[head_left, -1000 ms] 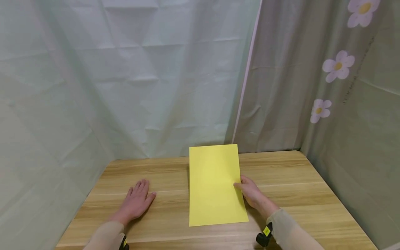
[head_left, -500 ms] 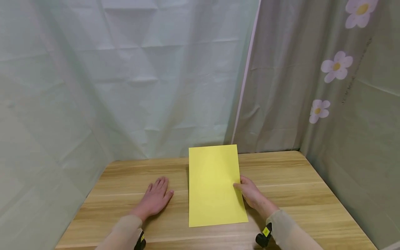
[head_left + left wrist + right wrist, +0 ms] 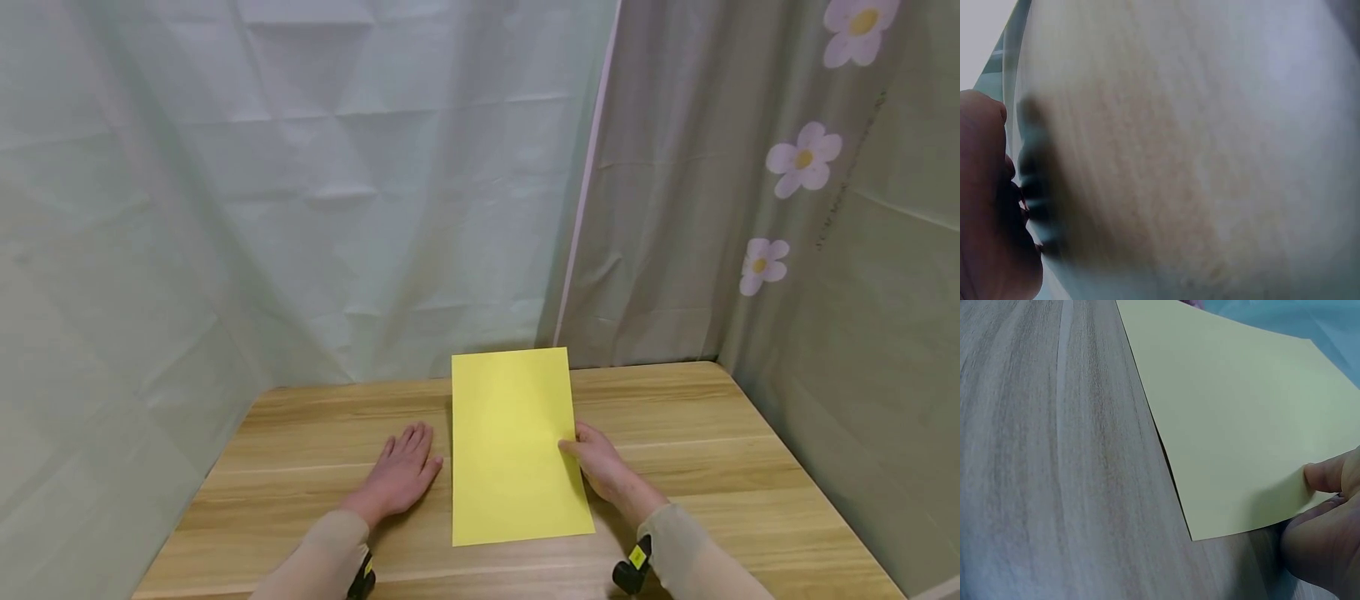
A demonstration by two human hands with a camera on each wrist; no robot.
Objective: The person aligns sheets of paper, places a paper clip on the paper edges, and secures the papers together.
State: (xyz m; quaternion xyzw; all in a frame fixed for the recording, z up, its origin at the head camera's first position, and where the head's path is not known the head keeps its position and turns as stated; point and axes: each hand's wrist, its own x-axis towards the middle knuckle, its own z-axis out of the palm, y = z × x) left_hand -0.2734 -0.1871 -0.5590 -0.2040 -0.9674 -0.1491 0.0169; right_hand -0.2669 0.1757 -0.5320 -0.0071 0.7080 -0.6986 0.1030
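A plain yellow sheet of paper (image 3: pixel 510 450) is tilted up over the wooden table. My right hand (image 3: pixel 606 468) pinches its right edge, thumb (image 3: pixel 1325 475) on top and the other fingers underneath, partly hidden by the sheet. In the right wrist view the sheet (image 3: pixel 1229 412) bends slightly, its near edge close to the tabletop. To the left of the paper, my left hand (image 3: pixel 397 475) lies palm down with straight fingers, a small gap from the sheet's left edge. In the left wrist view that hand (image 3: pixel 991 206) shows at the left border, above its shadow.
The wooden table (image 3: pixel 300 450) has light and dark grain and rounded far corners. Pale curtains (image 3: pixel 337 208) hang close behind it and on both sides, with printed flowers (image 3: pixel 804 158) on the right. Each wrist wears a small black camera (image 3: pixel 632 567).
My left hand has slid right across the table, closer to the paper's left edge. The right hand and the sheet have stayed nearly still.
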